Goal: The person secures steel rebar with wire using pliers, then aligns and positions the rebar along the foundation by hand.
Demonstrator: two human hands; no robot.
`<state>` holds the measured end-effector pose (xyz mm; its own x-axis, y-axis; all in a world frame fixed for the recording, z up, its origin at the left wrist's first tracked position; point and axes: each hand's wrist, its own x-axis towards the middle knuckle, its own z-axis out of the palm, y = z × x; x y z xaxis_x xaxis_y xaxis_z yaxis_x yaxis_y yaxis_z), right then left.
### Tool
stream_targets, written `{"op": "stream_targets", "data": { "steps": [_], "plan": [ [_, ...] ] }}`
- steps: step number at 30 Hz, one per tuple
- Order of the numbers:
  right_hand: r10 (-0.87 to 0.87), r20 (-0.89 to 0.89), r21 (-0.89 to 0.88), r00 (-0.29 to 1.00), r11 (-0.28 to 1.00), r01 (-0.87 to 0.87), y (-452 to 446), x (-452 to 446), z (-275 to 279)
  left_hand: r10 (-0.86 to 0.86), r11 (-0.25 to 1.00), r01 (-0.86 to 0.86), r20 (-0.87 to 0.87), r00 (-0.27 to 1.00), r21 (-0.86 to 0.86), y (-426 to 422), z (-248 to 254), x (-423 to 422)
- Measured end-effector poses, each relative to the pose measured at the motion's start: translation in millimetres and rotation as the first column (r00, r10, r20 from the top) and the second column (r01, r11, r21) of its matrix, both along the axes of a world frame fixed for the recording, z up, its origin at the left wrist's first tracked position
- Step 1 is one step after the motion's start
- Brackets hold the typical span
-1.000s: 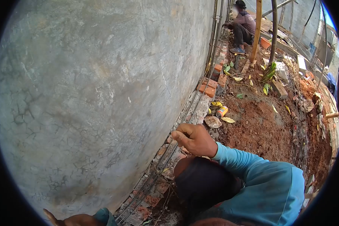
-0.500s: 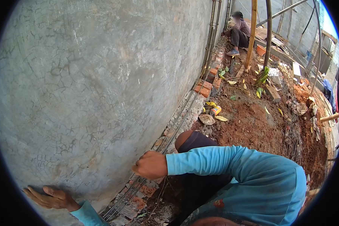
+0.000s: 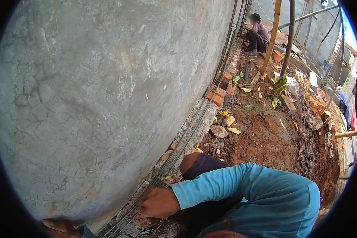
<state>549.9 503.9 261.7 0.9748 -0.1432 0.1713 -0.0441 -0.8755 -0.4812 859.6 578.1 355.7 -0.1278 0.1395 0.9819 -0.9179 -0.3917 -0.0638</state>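
Where bars [image 3: 162, 171] lie along the foot of the wall [image 3: 107, 99], right hand [image 3: 159, 203] is beside them, grip curled closed, contents hidden | left hand [image 3: 60, 228] by the wall, partly out of view, grip indiscernible | best: wrist steady, knuckles clear of bars

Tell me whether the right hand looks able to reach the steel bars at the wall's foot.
Probably yes: the right hand is close beside the steel bars, with nothing visible in between.
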Motion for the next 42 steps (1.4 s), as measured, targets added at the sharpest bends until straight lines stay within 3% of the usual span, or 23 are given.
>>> {"op": "stream_targets", "data": {
  "steps": [1, 11, 42],
  "plan": [
    [-0.001, 0.001, 0.003, 1.000, 1.000, 0.001, 0, -2, 0, -0.076, 0.997, 0.076, -0.051, 0.996, 0.004, 0, -3, 3],
    [-0.015, 0.039, 0.031, 0.999, 0.999, 0.013, 4, -12, 1, -0.092, 0.996, 0.092, -0.016, 0.996, -0.014, -3, -3, 3],
    [0.039, -0.039, 0.025, 0.998, 0.999, -0.038, 12, -8, 6, -0.044, 0.999, 0.046, -0.059, 0.997, 0.027, 2, 2, -10]
  ]
}}
